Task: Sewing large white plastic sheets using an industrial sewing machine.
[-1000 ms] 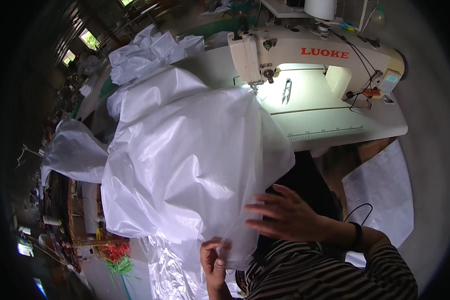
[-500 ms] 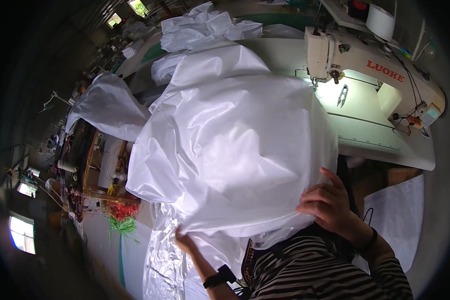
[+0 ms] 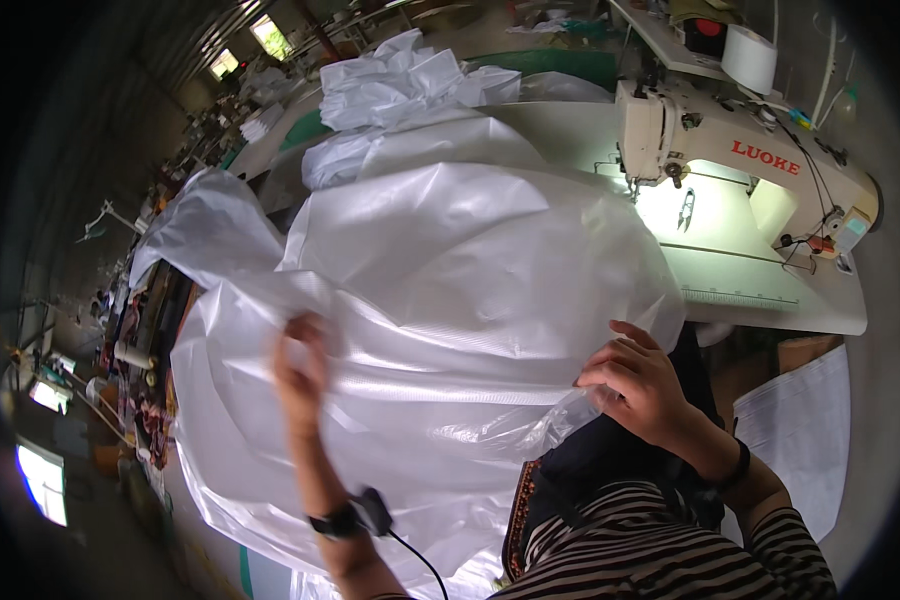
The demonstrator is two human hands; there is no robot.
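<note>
A large sheet of shiny white woven plastic point(image 3: 450, 270) spreads in folds over my lap and the front of the sewing table. My right hand point(image 3: 635, 385) is closed on the sheet's right edge, fingers bent, where a strip of clear film point(image 3: 555, 425) crumples beside it. My left hand point(image 3: 303, 370) is over the left part of the sheet, smeared by motion, so its grip cannot be made out. Right of the sheet stands a beige sewing machine point(image 3: 710, 150) with its lamp lit; the sheet's far right edge reaches near its needle area.
Small thread snips point(image 3: 686, 210) lie on the machine bed. A white thread cone point(image 3: 749, 60) stands behind the machine. Bunched white plastic point(image 3: 390, 80) is piled at the far side of the table. Another white sheet point(image 3: 795, 440) hangs at the lower right.
My left hand has moved up and away from the sheet's lower left edge. The sheet now spreads wider to the left and lower down. My right hand stays near the right edge.
</note>
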